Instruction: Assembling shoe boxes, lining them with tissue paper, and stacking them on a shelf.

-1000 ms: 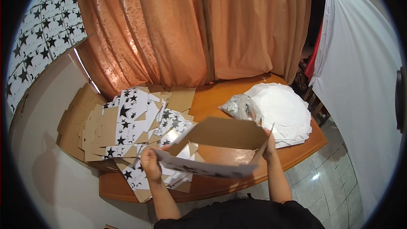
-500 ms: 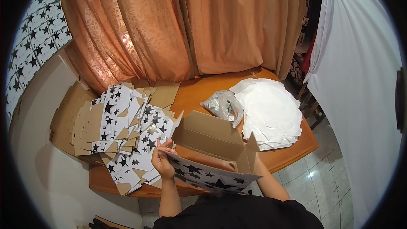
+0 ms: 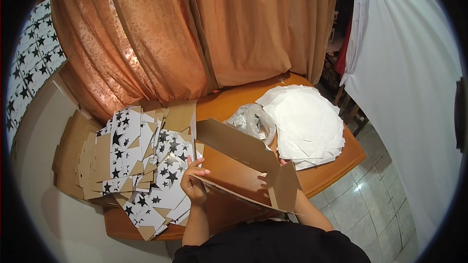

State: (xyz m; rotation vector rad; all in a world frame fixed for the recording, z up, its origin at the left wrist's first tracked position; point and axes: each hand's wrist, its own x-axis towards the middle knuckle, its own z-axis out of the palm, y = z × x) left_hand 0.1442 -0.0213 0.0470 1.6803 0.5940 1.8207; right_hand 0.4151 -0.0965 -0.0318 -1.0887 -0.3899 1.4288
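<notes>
Tipped up since a second ago, the brown cardboard box blank point(image 3: 239, 165) now shows its plain inside at lower centre. Left hand point(image 3: 193, 180) pinches its left edge; right hand point(image 3: 273, 171), mostly hidden, grips the right flap. Best to press each crease squarely, clear of the star-printed stack point(image 3: 141, 160) at left.

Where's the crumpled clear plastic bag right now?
In the head view, the clear plastic bag lies on the wooden table, right of centre, against the left edge of the white paper stack.

Orange curtains point(image 3: 195, 34), wooden table point(image 3: 336, 165), tiled floor point(image 3: 380, 214)
</notes>
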